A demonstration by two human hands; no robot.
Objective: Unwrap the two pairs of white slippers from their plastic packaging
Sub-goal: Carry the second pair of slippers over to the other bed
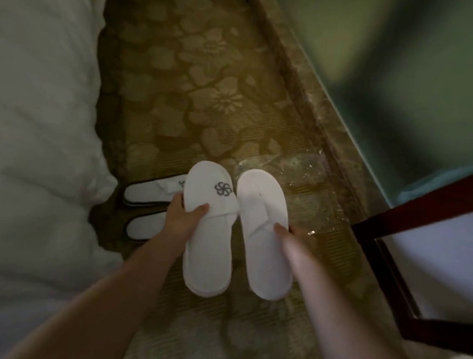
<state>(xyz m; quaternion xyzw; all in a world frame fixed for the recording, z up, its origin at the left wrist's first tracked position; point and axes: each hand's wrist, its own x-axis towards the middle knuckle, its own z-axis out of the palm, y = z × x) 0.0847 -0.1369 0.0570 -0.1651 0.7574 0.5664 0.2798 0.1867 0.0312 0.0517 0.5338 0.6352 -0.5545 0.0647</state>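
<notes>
Currently: logo slipper (209, 228) in left hand (182, 212) grip, plain-side slipper (263, 233) in right hand (290, 232) grip, both above the carpet (197, 90). Second pair (149, 203) on carpet by the bed (36, 104). Clear plastic wrap (302, 170) near the wall edge. Likely light, soft, floppy; best pinched mid-sole.

Left hand (182, 212) grips a white cloth slipper with a dark swirl logo (209, 228), toe pointing away. Right hand (289, 231) grips a second plain white slipper (262, 233) just beside it. Another white pair (148, 206) lies on the patterned brown carpet (198, 84) beside the white bedding (36, 104). Crumpled clear plastic wrap (306, 182) lies on the carpet beyond the right hand.
</notes>
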